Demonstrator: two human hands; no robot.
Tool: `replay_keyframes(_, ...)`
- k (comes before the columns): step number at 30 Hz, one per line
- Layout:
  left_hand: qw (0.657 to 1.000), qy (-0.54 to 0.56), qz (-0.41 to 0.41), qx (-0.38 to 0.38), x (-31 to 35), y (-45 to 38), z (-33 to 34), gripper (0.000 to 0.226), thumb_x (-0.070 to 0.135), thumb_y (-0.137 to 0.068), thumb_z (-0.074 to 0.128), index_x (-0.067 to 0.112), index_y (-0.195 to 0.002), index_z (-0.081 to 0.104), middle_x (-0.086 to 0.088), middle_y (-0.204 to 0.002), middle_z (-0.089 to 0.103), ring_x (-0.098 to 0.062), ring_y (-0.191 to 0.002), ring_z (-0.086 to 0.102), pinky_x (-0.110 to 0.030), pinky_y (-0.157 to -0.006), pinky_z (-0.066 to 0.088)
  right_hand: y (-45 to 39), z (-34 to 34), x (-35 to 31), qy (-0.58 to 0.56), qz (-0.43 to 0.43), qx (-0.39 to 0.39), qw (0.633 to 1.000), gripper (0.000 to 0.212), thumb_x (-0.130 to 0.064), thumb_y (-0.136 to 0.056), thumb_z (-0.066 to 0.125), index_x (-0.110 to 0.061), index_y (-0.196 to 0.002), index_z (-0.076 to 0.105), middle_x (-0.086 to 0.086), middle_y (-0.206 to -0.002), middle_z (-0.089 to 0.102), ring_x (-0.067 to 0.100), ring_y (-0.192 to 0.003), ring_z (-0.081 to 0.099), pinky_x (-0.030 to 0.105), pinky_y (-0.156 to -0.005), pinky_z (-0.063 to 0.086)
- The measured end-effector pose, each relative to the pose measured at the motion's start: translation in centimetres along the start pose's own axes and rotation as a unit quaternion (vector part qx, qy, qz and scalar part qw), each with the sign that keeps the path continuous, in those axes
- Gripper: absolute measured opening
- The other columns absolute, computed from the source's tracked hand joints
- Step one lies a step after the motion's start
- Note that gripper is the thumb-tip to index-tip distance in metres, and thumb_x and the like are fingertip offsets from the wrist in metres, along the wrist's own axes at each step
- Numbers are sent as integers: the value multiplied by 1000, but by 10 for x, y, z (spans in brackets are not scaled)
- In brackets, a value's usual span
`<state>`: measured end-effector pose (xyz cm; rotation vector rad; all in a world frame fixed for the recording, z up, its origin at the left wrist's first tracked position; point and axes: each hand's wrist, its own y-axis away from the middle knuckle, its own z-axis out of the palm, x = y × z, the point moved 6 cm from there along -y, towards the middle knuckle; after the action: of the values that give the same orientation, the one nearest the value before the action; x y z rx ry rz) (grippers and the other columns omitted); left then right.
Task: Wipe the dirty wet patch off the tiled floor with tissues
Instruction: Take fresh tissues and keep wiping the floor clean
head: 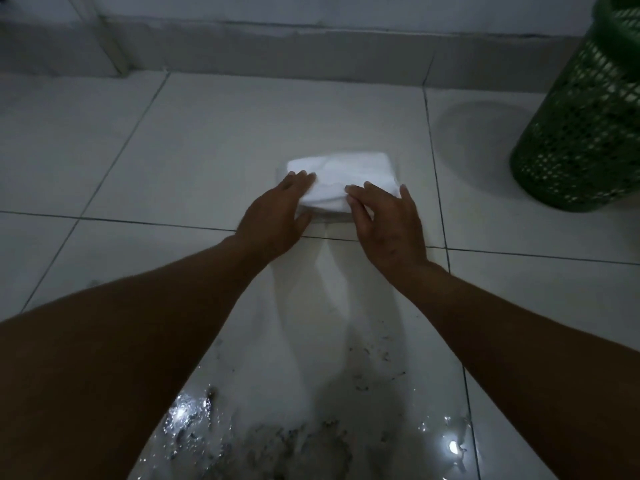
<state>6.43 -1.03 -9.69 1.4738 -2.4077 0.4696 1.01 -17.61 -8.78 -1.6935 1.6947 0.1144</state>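
Observation:
A white stack of tissues (341, 176) lies on the pale tiled floor (214, 147), ahead of me. My left hand (277, 216) rests on the stack's near left corner with fingers together. My right hand (388, 226) lies on its near right side, fingers spread over the top sheet. Whether either hand pinches a sheet is unclear. The dirty wet patch (304, 441) glistens on the tile close to me, with dark grit and specks spreading up to the right.
A green mesh waste basket (581, 126) stands at the far right. A grey skirting and wall (277, 46) run along the back. Dark grout lines cross the floor near the stack.

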Motion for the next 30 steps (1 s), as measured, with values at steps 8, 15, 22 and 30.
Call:
replay_keyframes(8, 999, 39, 15, 0, -6, -22, -4, 55, 12, -87, 68, 14, -139, 52, -12, -145, 52, -29, -139, 42, -40, -110, 37, -1, -19, -1, -44, 9, 19, 999, 22, -21, -98, 54, -16, -110, 71, -1, -110, 73, 16, -102, 65, 35, -115, 28)
replay_keyframes(15, 999, 43, 16, -7, -5, -22, -3, 53, 12, -88, 67, 14, -139, 52, -9, -146, 50, -27, -141, 39, -41, -112, 36, 6, -30, -3, -67, -3, 31, 997, 22, -18, -97, 54, -11, -111, 69, 3, -105, 72, 19, -92, 66, 43, -86, 53)
replay_keyframes(22, 999, 7, -11, -33, -12, -22, 2, 60, 24, -91, 63, 23, -147, 43, 0, -156, 37, -21, -147, 29, -42, -115, 32, 15, -30, -9, -71, -18, 42, 996, 19, -16, -96, 58, -13, -110, 70, 0, -104, 72, 17, -93, 66, 40, -81, 53)
replay_keyframes(30, 999, -25, -9, -35, -7, -17, -2, 58, 30, -96, 57, 20, -150, 37, -1, -158, 32, -21, -148, 24, -38, -114, 27, 30, -35, -11, -71, -9, 63, 995, 13, -11, -94, 57, -12, -103, 66, 1, -97, 68, 16, -85, 62, 44, -72, 52)
